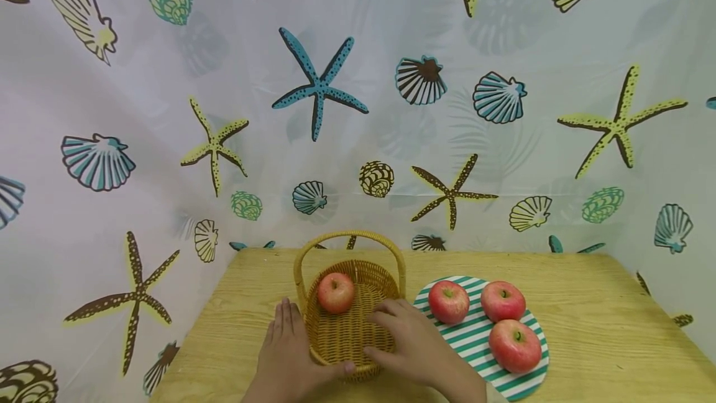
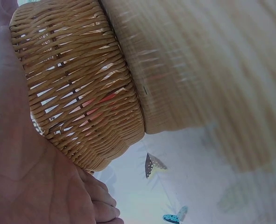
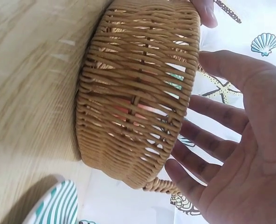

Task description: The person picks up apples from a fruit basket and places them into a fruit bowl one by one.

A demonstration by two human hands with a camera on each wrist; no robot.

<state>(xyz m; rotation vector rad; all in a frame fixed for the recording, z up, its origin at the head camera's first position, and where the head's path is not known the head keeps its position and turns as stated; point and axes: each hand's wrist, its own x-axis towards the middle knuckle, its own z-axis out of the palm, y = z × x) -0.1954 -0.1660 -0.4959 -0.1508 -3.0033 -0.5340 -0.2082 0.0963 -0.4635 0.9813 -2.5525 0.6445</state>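
Observation:
A brown wicker basket [image 1: 358, 344] with a tall arched handle stands upright on the table. One red apple [image 1: 335, 293] lies inside it, toward the back left. Along the basket's left side rests my left hand [image 1: 288, 353], fingers straight and pointing away, thumb stretched across the near rim. My right hand [image 1: 411, 344] hovers over the basket's right rim, its fingers spread and slightly bent with no object between them. In the right wrist view, those fingers [image 3: 212, 140] reach past the woven wall. The left wrist view has my left palm against the basket's side [image 2: 77, 79].
Right of the basket, a round mat with green and white stripes [image 1: 467, 344] bears three red apples [image 1: 516, 346]. The wooden table [image 1: 593, 328] meets a white curtain [image 1: 358, 160] printed with shells and starfish at the back and sides.

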